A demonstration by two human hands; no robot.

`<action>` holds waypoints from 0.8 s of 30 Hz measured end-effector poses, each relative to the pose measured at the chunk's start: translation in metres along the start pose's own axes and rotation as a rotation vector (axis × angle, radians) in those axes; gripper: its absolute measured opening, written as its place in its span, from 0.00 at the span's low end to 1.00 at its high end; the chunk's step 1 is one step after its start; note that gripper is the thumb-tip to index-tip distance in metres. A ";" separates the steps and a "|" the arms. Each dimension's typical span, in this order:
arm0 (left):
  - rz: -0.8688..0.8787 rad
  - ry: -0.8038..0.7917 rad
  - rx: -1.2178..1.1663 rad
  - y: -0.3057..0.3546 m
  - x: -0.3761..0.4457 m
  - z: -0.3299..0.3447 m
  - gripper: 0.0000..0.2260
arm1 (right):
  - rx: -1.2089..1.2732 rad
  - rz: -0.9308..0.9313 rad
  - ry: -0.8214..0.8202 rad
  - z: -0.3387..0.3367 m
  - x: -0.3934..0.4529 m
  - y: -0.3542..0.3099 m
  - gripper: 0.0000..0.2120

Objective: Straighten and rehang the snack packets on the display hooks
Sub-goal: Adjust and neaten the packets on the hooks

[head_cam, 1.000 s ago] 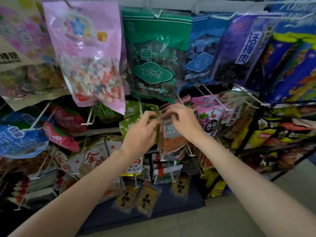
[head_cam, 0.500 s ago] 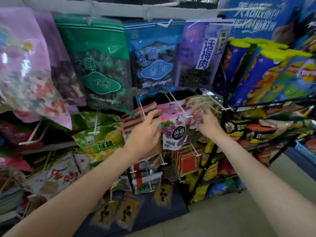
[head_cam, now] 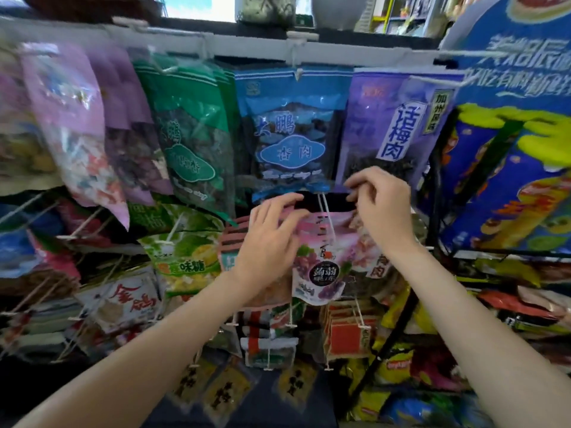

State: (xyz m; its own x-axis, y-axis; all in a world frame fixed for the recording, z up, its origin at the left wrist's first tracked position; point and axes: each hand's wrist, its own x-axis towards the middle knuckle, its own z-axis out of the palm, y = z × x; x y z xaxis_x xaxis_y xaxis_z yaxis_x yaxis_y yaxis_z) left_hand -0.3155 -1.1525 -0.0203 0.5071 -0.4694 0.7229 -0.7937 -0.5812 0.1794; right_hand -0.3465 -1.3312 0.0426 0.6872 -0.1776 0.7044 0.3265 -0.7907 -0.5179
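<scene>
Reaching to the middle row of the rack, both hands meet at a pink grape-jelly packet (head_cam: 319, 267) that hangs on a white display hook (head_cam: 327, 217). Left hand (head_cam: 268, 242): fingers relaxed and spread, laid over the packet's upper left corner and over the stack of pink-striped packets (head_cam: 230, 242) just beside it; no pinch is visible. Right hand (head_cam: 381, 205): fingers curled near the top right edge of the packet, thumb and forefinger drawn close together at the level of the hook's rod; whether they pinch the packet's edge, the hook, or nothing cannot be told. The packet hangs slightly tilted, its printed face toward the camera, overlapping a pink plum packet (head_cam: 375, 264) to its right.

Above the hands, from a white top rail (head_cam: 247, 50), hang larger bags: a blue bag (head_cam: 290, 134) directly over the hook, a green bag (head_cam: 188, 134) to its left, a purple bag (head_cam: 398, 125) to its right, and a pink candy bag (head_cam: 77, 125) at far left. Left of the left hand hangs a green-and-yellow sweets packet (head_cam: 185, 257). Below the hands, small red packets (head_cam: 346, 335) and red-and-white packets (head_cam: 265, 335) hang on lower hooks. A blue crisps display stand (head_cam: 509, 180) adjoins the rack on the right.
</scene>
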 end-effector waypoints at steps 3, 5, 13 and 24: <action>-0.091 0.183 0.061 -0.018 0.007 -0.036 0.14 | 0.119 -0.258 -0.004 0.011 0.020 -0.053 0.15; -0.178 0.247 0.093 -0.034 0.007 -0.062 0.15 | 0.161 -0.340 -0.040 0.029 0.026 -0.082 0.15; -0.486 0.331 0.084 -0.129 -0.042 -0.155 0.18 | 0.243 -0.228 -0.338 0.137 0.036 -0.182 0.11; -0.345 0.116 -0.067 -0.259 -0.067 -0.240 0.21 | 0.009 0.240 -0.101 0.260 0.030 -0.289 0.13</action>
State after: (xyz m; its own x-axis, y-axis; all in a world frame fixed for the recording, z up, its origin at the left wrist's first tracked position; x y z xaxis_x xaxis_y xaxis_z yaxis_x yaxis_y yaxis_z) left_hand -0.2247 -0.8113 0.0449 0.7105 -0.1725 0.6823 -0.6048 -0.6453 0.4667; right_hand -0.2517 -0.9554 0.0868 0.8069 -0.3001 0.5089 0.1517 -0.7272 -0.6694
